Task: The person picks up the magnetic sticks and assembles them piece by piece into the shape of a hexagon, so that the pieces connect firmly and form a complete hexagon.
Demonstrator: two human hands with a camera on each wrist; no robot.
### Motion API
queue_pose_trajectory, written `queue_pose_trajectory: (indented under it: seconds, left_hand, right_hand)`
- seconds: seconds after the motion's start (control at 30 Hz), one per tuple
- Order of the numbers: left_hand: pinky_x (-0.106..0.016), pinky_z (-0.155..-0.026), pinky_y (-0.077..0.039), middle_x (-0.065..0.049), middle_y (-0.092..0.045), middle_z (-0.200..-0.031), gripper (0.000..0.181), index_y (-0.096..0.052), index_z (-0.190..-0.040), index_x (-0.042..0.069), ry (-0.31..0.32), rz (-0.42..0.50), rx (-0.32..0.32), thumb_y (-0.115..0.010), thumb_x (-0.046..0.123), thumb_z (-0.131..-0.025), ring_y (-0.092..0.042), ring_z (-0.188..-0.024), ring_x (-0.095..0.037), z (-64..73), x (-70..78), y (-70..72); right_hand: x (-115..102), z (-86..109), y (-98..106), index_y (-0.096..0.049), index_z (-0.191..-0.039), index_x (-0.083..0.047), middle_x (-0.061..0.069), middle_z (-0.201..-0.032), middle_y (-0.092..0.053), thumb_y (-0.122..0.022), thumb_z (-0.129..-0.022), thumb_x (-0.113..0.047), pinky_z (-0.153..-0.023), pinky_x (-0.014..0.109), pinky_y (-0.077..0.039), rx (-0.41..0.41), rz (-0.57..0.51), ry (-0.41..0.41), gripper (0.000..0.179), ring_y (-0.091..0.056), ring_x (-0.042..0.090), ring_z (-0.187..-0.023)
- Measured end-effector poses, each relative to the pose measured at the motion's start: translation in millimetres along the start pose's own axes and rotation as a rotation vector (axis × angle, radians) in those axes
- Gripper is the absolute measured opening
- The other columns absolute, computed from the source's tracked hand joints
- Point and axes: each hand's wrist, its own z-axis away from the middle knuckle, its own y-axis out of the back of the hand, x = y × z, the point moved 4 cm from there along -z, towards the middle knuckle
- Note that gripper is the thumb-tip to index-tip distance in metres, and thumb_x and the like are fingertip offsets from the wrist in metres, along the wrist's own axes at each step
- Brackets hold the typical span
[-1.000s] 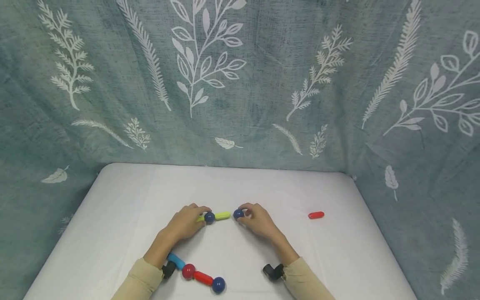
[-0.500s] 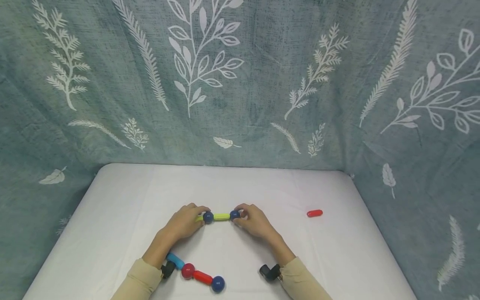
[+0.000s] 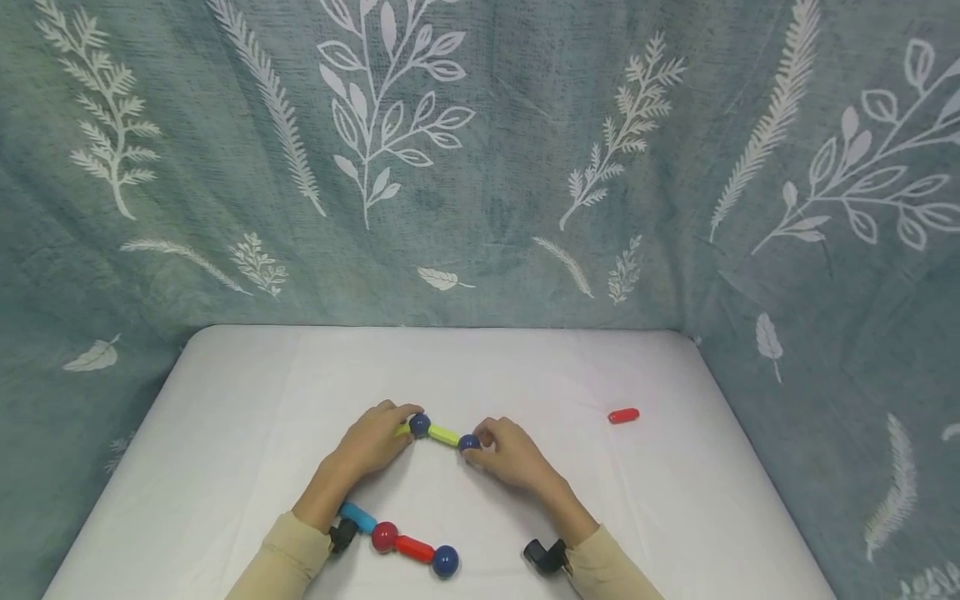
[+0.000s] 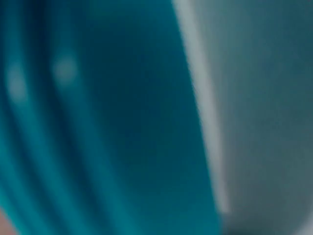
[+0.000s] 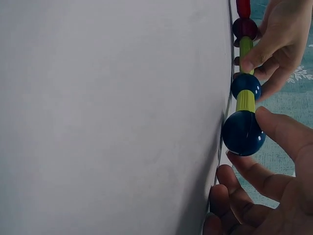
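In the head view my left hand (image 3: 375, 437) pinches a yellow-green rod next to a blue ball (image 3: 419, 425). A second yellow-green rod (image 3: 444, 435) links that ball to another blue ball (image 3: 469, 443), gripped between the thumb and fingers of my right hand (image 3: 510, 452). The right wrist view shows the same chain running on past my left hand (image 5: 286, 41) to a dark red ball (image 5: 245, 29) and a red rod (image 5: 243, 7). My left hand hides that far part in the head view. A blurred blue rod (image 4: 137, 117) fills much of the left wrist view.
Nearer on the white table (image 3: 300, 375) lies another chain: a light blue rod (image 3: 358, 517), a red ball (image 3: 385, 537), a red rod (image 3: 415, 548) and a blue ball (image 3: 446, 561). A loose red rod (image 3: 624, 416) lies at the right.
My right hand has brought its blue ball left against the yellow-green rod's end, closing the gap. The chain's right end has since swung nearer to me. The head view has shifted slightly.
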Motion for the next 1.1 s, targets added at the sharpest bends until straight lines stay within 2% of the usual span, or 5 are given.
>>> queue_pose_trajectory:
  seconds: [0.43,0.73,0.87,1.1]
  left_hand:
    - [-0.043,-0.081,-0.054,-0.007,-0.064,-0.107,0.045,-0.062,-0.137,0.019,0.005,0.008,0.013,-0.072,0.019,-0.093,-0.062,-0.093,-0.022,-2.8,3.7,-0.2]
    - [-0.051,-0.089,-0.051,-0.011,-0.062,-0.121,0.047,-0.06,-0.139,0.023,-0.018,-0.019,0.014,-0.071,0.025,-0.093,-0.061,-0.108,-0.031,-2.0,9.8,-3.3]
    - [-0.057,-0.092,-0.047,-0.012,-0.058,-0.129,0.044,-0.063,-0.136,0.024,-0.061,-0.071,0.032,-0.072,0.027,-0.093,-0.054,-0.119,-0.035,1.3,22.9,0.9]
    - [-0.054,-0.088,-0.047,-0.007,-0.06,-0.125,0.034,-0.069,-0.126,0.025,-0.169,-0.1,0.027,-0.072,0.022,-0.092,-0.053,-0.119,-0.033,0.0,45.5,6.8]
  right_hand:
    - [-1,5.0,1,-0.07,-0.113,-0.006,0.002,-0.093,-0.059,-0.073,-0.089,-0.041,-0.063,0.03,-0.046,0.015,0.008,0.032,0.043,-0.051,0.013,-0.075]
    - [3,6.4,1,-0.07,-0.114,-0.008,0.003,-0.095,-0.06,-0.073,-0.089,-0.044,-0.063,0.031,-0.047,0.02,-0.001,0.018,0.043,-0.053,0.013,-0.076]
    - [15,12.7,11,-0.068,-0.117,-0.01,0.001,-0.096,-0.059,-0.073,-0.091,-0.04,-0.065,0.032,-0.046,0.036,-0.041,-0.004,0.04,-0.053,0.014,-0.077]
    - [57,29.5,49,-0.069,-0.114,-0.013,-0.001,-0.093,-0.06,-0.075,-0.091,-0.025,-0.067,0.033,-0.046,0.189,-0.05,-0.043,0.027,-0.052,0.014,-0.075]
